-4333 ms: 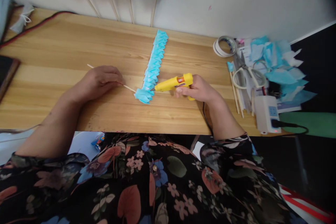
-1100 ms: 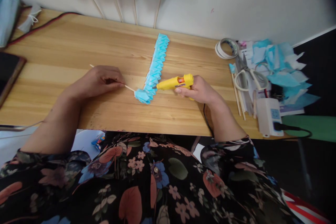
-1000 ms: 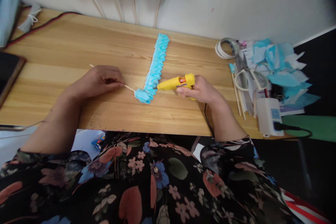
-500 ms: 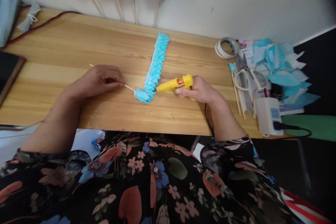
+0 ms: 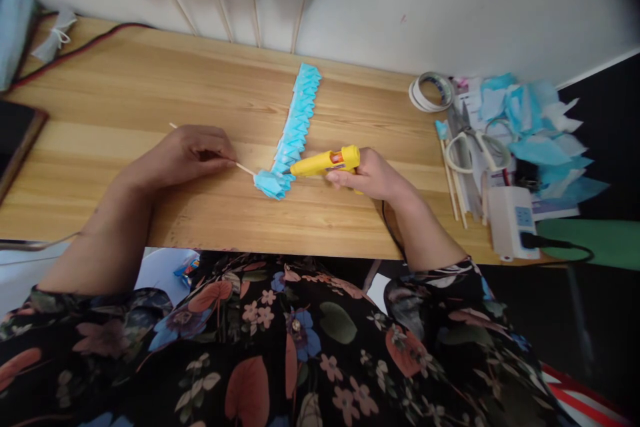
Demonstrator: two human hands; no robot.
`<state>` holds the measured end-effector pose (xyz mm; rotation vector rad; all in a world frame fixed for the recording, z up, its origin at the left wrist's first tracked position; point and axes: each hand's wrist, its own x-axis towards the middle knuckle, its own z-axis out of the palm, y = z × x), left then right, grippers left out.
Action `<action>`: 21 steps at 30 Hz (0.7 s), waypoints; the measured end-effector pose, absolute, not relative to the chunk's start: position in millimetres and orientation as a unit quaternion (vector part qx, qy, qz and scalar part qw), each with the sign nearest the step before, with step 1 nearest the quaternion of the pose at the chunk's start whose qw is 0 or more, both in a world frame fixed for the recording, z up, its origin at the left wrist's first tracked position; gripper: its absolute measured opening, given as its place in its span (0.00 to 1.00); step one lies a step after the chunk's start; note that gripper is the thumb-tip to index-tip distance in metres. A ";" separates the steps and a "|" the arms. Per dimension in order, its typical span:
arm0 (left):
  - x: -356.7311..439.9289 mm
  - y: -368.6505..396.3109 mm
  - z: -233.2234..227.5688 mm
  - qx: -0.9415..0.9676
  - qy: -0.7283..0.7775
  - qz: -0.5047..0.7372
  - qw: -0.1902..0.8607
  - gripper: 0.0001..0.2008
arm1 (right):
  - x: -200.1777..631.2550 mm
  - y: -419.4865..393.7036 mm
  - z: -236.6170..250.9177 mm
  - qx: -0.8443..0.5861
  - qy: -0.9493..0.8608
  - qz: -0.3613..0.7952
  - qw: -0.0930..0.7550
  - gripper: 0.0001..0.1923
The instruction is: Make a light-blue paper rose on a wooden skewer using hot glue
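gluing step in progress. the left hand [image 5: 183,155] is closed on a thin wooden skewer [image 5: 245,168], pinning it flat to the table [image 5: 150,93]; the skewer tip sits in the near end of the blue folded paper strip [image 5: 293,130]. the right hand [image 5: 367,175] is wrapped around the yellow glue gun [image 5: 323,163], nozzle touching that near end. next move likely calls for a steady trigger squeeze and a still skewer. compared with half a second ago, the gun has shifted left, toward the strip's end.
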<state>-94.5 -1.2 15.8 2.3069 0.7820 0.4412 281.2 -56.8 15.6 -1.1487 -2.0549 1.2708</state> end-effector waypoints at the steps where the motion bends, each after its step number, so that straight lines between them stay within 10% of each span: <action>1: -94.5 -1.2 15.6 0.880 0.299 0.169 0.326 0.09 | 281.7 -57.0 16.2 -0.417 -0.746 0.464 0.233 0.27; 21: -94.5 -1.1 14.2 0.882 0.299 0.171 0.321 0.09 | 280.3 -57.2 15.1 -0.443 -0.756 0.431 0.218 0.25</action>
